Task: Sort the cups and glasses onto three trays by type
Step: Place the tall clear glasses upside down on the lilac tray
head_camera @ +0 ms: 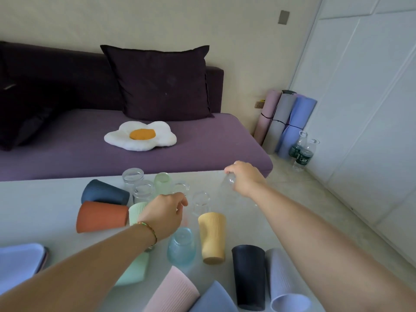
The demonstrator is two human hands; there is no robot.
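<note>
So the right hand (245, 179) grips a clear glass (228, 182) at the table's (33, 210) far side, the left hand (166, 212) curls over the scattered cups (212, 237) (can't tell if it's holding anything), trays (20, 260) stacked near-left.

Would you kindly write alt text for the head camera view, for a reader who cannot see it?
A person's right hand grips a clear glass at the far side of a pale table, while the left hand hovers among scattered coloured cups and glasses; a purple sofa stands behind.
</note>
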